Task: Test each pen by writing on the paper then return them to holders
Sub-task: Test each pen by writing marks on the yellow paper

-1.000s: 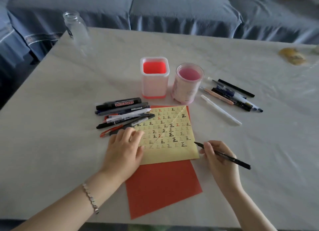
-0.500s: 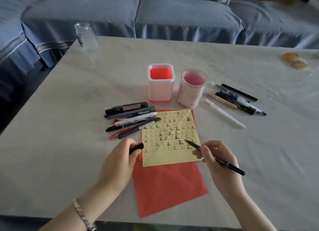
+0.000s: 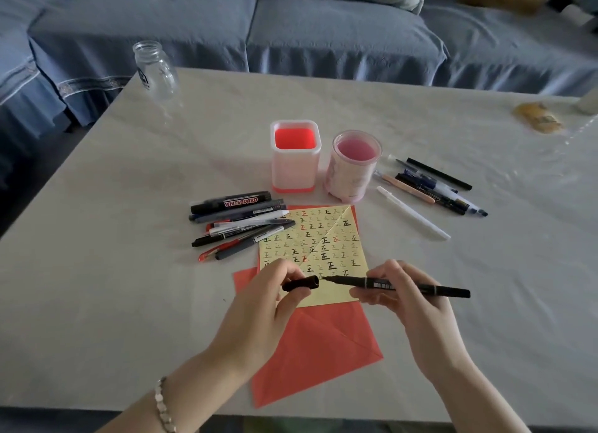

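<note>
i see the marble table with the yellow practice sheet on red paper, both holders empty behind it. my right hand pinches the black marker level above the sheet; my left hand grips its cap, mouth nearly meeting the nib. a slight misalignment could jab ink onto my fingers or crush the tip
</note>
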Tool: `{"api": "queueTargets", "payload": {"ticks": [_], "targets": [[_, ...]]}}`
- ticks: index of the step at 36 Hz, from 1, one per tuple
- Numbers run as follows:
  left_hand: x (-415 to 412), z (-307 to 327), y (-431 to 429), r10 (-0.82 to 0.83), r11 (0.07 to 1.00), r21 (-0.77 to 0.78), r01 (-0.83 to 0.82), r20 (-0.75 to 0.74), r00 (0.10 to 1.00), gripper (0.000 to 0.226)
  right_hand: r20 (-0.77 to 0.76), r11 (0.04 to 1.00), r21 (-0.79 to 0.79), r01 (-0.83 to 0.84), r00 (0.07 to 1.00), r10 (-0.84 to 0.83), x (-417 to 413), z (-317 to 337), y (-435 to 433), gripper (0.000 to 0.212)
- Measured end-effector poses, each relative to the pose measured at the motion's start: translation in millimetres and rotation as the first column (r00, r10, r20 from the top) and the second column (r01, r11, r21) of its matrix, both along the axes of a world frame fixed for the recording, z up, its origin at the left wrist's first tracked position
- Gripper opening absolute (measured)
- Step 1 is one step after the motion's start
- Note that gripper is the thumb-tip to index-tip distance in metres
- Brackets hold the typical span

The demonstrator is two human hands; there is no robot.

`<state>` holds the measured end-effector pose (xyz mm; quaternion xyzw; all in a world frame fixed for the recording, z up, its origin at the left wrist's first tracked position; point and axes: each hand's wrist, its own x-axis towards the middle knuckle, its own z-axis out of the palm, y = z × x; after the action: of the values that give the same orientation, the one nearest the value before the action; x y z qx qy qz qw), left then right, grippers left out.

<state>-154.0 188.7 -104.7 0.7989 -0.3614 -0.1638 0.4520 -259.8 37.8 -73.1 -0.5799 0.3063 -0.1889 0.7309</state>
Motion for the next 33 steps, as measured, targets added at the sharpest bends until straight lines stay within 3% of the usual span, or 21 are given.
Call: {"api": "queueTargets", "payload": {"ticks": [10, 14, 17, 21, 24, 27, 28, 29, 30, 31, 33], "targets": [[-2, -4, 0, -0.169, 0.985, 0.050, 0.162, 0.213, 0.962, 0.008, -0.091, 0.988, -0.065, -0.139, 0.987, 0.133, 2, -5, 5, 0.025], [-6, -2, -5, -0.243, 0.969, 0.003, 0.246, 0.168, 0.955, 0.012, -0.068, 0.990, -0.096, -0.106, 0.993, 0.100, 7, -10, 7, 0.024], [-9, 5, -12, -0.249, 0.968, -0.037, 0.250, 0.035, 0.968, 0.005, 0.004, 0.991, -0.129, -0.042, 0.999, 0.043, 13, -17, 6, 0.033], [-7, 16, -24, -0.190, 0.981, -0.104, 0.165, -0.334, 0.923, 0.015, 0.055, 0.986, -0.166, -0.021, 0.998, 0.031, 20, -17, 1, 0.036], [1, 24, -33, -0.191, 0.982, -0.119, 0.150, -0.597, 0.779, 0.021, 0.102, 0.982, -0.154, -0.109, 0.987, 0.126, 22, -12, -8, 0.029], [7, 32, -38, -0.323, 0.932, -0.213, 0.292, -0.855, 0.406, 0.025, 0.151, 0.957, -0.119, -0.265, 0.948, 0.281, 21, -6, -17, 0.027], [8, 32, -38, -0.346, 0.911, -0.236, 0.339, -0.885, 0.311, 0.026, 0.159, 0.943, -0.071, -0.324, 0.930, 0.331, 20, -6, -19, 0.030], [8, 31, -39, -0.341, 0.901, -0.230, 0.368, -0.900, 0.271, 0.027, 0.136, 0.924, -0.051, -0.380, 0.914, 0.383, 20, -6, -22, 0.029], [7, 26, -41, -0.306, 0.907, -0.181, 0.380, -0.904, 0.300, 0.026, 0.072, 0.902, -0.069, -0.426, 0.900, 0.430, 20, -9, -27, 0.029], [7, 20, -42, -0.255, 0.922, -0.091, 0.376, -0.874, 0.414, 0.024, -0.025, 0.873, -0.123, -0.471, 0.881, 0.472, 21, -13, -32, 0.029], [9, 8, -44, -0.156, 0.944, 0.124, 0.305, -0.648, 0.745, 0.017, -0.245, 0.804, -0.247, -0.541, 0.837, 0.489, 25, -25, -46, 0.024]]}}
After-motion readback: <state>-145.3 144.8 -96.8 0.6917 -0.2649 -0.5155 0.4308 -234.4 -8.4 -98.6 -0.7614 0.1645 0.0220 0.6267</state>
